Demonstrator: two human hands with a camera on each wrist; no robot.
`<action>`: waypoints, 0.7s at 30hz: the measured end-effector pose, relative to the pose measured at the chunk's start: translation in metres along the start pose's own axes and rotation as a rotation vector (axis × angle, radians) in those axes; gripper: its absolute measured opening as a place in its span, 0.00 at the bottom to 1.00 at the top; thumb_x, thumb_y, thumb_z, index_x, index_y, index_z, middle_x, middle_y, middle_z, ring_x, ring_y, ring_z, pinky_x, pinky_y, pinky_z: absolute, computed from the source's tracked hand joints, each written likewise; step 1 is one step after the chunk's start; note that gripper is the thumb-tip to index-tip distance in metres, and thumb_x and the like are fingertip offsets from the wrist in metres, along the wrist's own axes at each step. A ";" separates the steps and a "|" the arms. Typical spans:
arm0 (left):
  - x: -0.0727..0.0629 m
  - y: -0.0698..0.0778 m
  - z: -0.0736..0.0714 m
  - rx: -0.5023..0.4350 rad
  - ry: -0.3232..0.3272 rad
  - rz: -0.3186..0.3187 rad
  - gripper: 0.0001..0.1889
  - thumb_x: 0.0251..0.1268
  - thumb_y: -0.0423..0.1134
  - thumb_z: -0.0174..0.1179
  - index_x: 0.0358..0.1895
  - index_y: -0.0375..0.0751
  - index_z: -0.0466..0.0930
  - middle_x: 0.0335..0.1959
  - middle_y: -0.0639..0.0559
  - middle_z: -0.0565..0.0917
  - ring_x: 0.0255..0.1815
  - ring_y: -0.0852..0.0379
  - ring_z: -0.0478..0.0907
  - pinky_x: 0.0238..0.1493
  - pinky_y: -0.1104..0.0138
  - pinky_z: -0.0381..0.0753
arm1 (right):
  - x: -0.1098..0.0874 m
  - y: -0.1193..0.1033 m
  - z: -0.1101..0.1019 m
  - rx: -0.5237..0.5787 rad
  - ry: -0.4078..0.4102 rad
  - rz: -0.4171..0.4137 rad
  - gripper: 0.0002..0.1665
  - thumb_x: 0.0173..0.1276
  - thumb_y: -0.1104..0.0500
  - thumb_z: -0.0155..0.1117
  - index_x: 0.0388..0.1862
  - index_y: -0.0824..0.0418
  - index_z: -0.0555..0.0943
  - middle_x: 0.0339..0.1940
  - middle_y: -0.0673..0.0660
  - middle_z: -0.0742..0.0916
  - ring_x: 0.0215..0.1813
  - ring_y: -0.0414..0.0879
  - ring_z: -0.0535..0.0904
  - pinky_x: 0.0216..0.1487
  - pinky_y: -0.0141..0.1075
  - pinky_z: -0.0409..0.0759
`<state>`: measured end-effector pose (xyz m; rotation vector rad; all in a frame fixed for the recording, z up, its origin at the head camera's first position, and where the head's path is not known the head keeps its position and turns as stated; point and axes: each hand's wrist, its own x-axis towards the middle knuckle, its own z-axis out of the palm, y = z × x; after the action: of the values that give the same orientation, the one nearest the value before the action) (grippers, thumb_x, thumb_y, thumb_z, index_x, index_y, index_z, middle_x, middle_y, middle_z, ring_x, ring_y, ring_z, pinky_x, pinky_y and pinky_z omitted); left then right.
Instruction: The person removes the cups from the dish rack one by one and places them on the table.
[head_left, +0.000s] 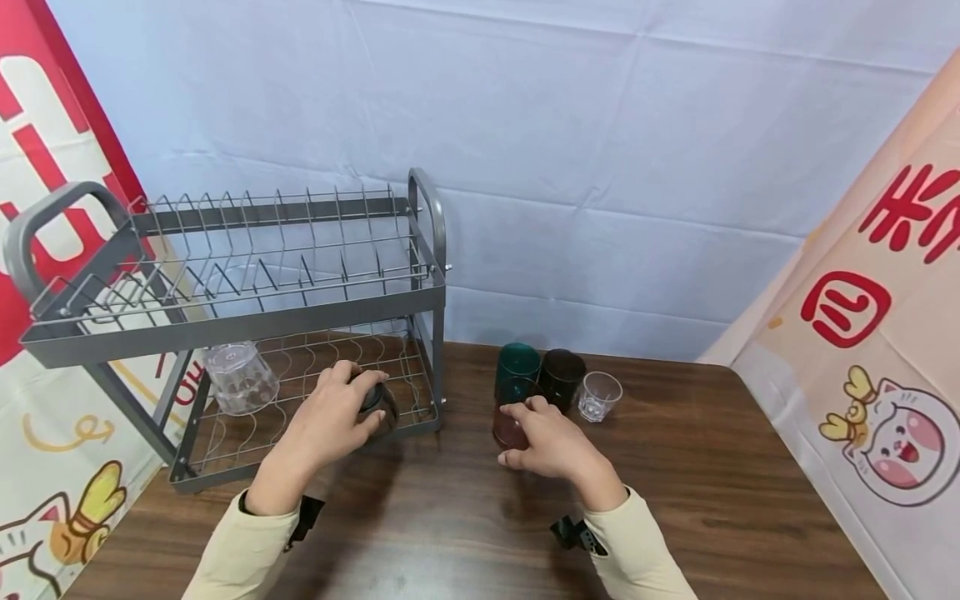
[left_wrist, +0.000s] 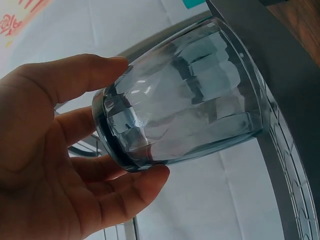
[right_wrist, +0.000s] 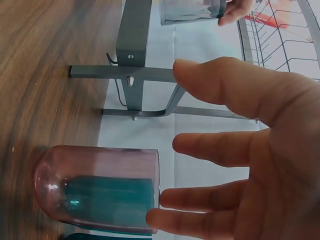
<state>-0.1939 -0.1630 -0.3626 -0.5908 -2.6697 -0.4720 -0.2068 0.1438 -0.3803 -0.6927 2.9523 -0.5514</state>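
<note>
My left hand (head_left: pixel 322 421) pinches a grey-blue glass (left_wrist: pixel 185 100) by its thick base, thumb on one side and fingers on the other. The glass is upside down at the front right of the dish rack's lower tier, its rim right at the rack's frame in the left wrist view. My right hand (head_left: pixel 551 446) hovers over a pink glass (right_wrist: pixel 100 165) with fingers spread, two fingertips right at its rim. Behind the pink glass stands a teal glass (head_left: pixel 519 358). Beside them are a dark glass (head_left: pixel 562 379) and a small clear glass (head_left: pixel 600 396).
The grey two-tier dish rack (head_left: pixel 247 323) takes up the left of the wooden table (head_left: pixel 720 483). An upside-down clear glass (head_left: pixel 242 379) rests on its lower tier. A white cloth (head_left: pixel 585 167) hangs behind, with printed banners (head_left: pixel 900 333) at the sides.
</note>
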 end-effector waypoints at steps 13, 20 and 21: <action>0.000 0.013 0.008 -0.031 0.064 0.017 0.21 0.51 0.38 0.68 0.51 0.44 0.79 0.45 0.38 0.71 0.46 0.38 0.69 0.33 0.55 0.75 | 0.000 -0.003 0.005 0.036 0.015 -0.099 0.35 0.53 0.50 0.72 0.60 0.59 0.74 0.48 0.60 0.75 0.47 0.53 0.73 0.42 0.45 0.74; -0.001 0.018 0.013 -0.074 0.067 0.030 0.21 0.50 0.39 0.68 0.50 0.45 0.79 0.45 0.40 0.72 0.43 0.41 0.69 0.34 0.54 0.75 | 0.000 -0.005 0.008 0.063 0.007 -0.150 0.35 0.54 0.50 0.71 0.60 0.58 0.73 0.50 0.59 0.75 0.49 0.51 0.73 0.46 0.45 0.73; -0.001 0.019 0.014 -0.078 0.070 0.034 0.21 0.50 0.39 0.68 0.50 0.45 0.79 0.45 0.40 0.72 0.43 0.42 0.70 0.34 0.54 0.75 | 0.000 -0.005 0.008 0.068 0.006 -0.157 0.35 0.54 0.50 0.70 0.61 0.58 0.73 0.50 0.58 0.75 0.49 0.50 0.72 0.46 0.44 0.73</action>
<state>-0.1884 -0.1418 -0.3709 -0.6299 -2.5807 -0.5789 -0.2039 0.1371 -0.3862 -0.9228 2.8854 -0.6630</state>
